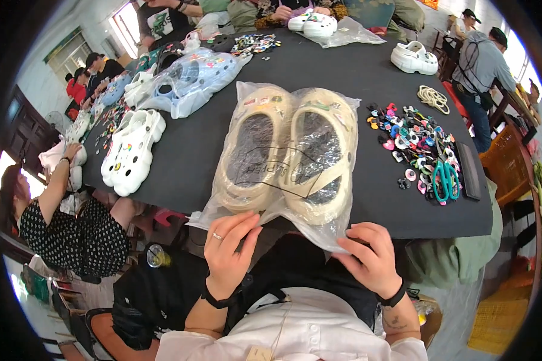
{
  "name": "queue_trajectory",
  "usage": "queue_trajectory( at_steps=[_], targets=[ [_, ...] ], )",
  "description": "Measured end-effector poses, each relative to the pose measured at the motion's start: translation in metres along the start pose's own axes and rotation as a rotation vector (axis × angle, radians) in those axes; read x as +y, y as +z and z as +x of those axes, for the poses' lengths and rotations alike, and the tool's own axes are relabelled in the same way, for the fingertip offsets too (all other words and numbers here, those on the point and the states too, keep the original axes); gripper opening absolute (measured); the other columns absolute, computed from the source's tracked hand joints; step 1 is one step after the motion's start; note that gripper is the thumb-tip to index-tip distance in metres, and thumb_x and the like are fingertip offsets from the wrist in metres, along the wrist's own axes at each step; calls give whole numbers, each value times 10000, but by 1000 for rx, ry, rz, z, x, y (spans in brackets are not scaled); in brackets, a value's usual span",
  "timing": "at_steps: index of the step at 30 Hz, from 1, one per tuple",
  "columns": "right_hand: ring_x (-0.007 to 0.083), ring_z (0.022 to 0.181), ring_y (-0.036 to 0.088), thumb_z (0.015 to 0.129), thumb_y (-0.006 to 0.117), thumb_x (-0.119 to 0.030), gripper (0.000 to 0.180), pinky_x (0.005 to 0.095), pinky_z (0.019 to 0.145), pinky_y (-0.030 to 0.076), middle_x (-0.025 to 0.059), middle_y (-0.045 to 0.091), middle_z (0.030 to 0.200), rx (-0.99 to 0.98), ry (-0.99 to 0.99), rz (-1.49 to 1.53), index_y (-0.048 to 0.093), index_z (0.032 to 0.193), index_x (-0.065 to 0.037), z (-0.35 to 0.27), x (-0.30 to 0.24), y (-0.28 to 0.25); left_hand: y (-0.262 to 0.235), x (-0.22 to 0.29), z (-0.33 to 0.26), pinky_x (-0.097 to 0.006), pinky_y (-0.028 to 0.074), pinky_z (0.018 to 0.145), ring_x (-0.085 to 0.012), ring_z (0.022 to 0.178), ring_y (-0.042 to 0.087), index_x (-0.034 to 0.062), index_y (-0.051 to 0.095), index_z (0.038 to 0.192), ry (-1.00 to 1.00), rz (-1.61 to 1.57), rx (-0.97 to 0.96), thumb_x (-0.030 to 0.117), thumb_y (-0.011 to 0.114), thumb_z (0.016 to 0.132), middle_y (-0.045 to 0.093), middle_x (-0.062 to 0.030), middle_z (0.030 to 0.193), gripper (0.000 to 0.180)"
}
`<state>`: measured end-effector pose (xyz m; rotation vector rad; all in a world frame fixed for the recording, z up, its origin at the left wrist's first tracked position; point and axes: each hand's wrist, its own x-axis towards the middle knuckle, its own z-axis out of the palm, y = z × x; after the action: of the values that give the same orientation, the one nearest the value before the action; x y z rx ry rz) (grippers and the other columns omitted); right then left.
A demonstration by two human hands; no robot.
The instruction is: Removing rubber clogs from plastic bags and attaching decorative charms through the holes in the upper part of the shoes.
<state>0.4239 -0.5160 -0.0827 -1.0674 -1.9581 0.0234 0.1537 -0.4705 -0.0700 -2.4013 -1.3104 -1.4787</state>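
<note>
The left hand [230, 253] has its fingers bent together and pinching the near open flap of a clear plastic bag [283, 153], and the right hand [372, 257] curls its fingers closed on the same flap further along, so the mouth is held taut where it overhangs the near edge of the black table [367, 72]. Inside the bag a pair of cream clogs [286, 156] lies side by side, soles down, toes toward the far edge. Loose colourful charms [412, 141] and teal scissors [445, 180] sit within reach by the right edge; white clogs [131, 150] lie near the left edge.
</note>
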Motion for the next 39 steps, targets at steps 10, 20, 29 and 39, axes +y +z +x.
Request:
queue_trajectory(
  at_steps=[10, 20, 29, 39],
  targets=[
    [290, 837, 643, 731, 690, 88, 181, 370, 765, 501, 123, 669, 848, 296, 221, -204, 690, 898, 17, -7, 30, -43, -12, -32, -53, -315, 397, 723, -201, 777, 474, 8, 551, 901, -169, -118, 440, 106, 751, 787, 524, -91, 891, 250],
    [270, 854, 604, 628, 796, -1, 215, 377, 747, 490, 50, 643, 907, 156, 64, -115, 723, 807, -96, -7, -16, -10, -13, -21, -75, -263, 443, 695, -120, 789, 532, -6, 579, 1013, -748, -929, -42, 383, 582, 954, 571, -56, 906, 393],
    [157, 890, 559, 627, 727, -159, 336, 360, 820, 313, -53, 638, 989, -10, -272, -75, 744, 961, -189, 37, -44, 45, -8, -19, -50, -391, 396, 894, -290, 1122, 408, 145, 597, 1003, -91, -131, 160, 329, 925, 609, 390, -90, 1231, 545],
    [138, 963, 561, 659, 646, -197, 357, 394, 872, 261, -57, 596, 1029, -51, -255, -145, 706, 1010, -166, 36, -39, 60, -13, -21, -49, -391, 299, 966, -271, 1212, 305, 329, 744, 938, 100, 253, -12, 227, 870, 662, 528, 11, 1230, 320]
  ],
)
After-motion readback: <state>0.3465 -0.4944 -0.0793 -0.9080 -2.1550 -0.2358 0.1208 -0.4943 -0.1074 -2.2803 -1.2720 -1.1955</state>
